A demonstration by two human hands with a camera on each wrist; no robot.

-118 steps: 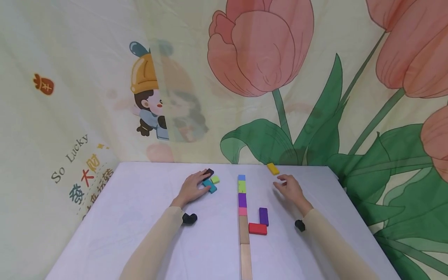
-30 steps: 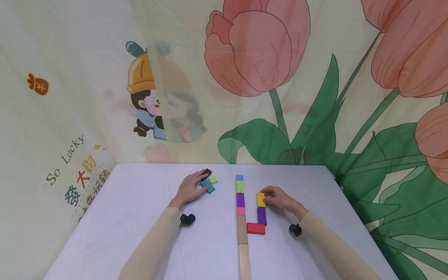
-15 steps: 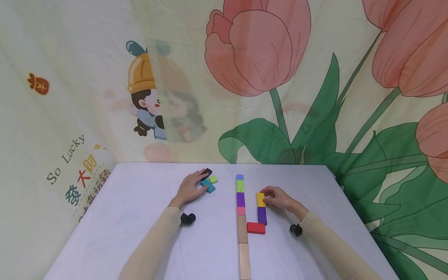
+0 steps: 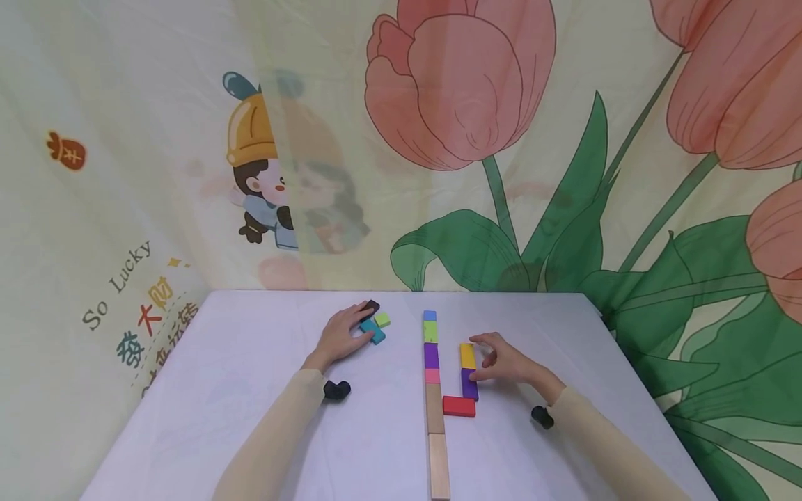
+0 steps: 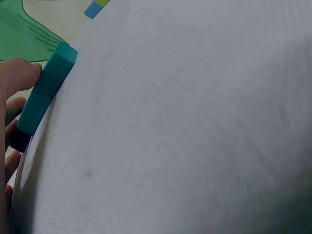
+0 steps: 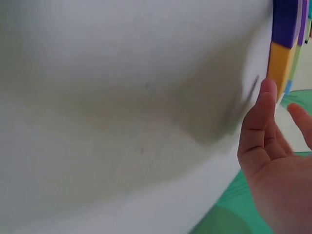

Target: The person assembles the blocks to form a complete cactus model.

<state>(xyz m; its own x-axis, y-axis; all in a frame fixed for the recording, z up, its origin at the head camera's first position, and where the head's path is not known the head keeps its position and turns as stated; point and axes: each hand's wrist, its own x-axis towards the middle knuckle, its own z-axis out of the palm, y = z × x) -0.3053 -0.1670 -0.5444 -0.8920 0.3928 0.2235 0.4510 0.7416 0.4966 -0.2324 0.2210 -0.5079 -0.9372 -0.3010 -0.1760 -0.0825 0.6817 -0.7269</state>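
Observation:
My left hand (image 4: 341, 335) rests at a small cluster of blocks, its thumb on a teal block (image 4: 376, 332) and its fingertips by a black block (image 4: 373, 306). A light green block (image 4: 383, 319) lies beside them. In the left wrist view the thumb touches the side of the teal block (image 5: 48, 90). My right hand (image 4: 501, 360) hovers with parted fingers just right of a yellow block (image 4: 467, 355). That block sits end to end with a dark purple block (image 4: 469, 387), with a red block (image 4: 459, 406) lying crosswise below. Whether the right fingertips touch any block, I cannot tell.
A straight row runs down the middle of the white table (image 4: 263, 417): a blue block (image 4: 429, 316), light green, purple (image 4: 431, 355) and pink ones, then two longer wooden blocks (image 4: 435, 409). The red block adjoins this row. A printed curtain (image 4: 338, 139) hangs behind.
The yellow block has come from the back edge to the far end of the dark purple block. My right hand has since let go of it and spread its fingers. My left hand stays put.

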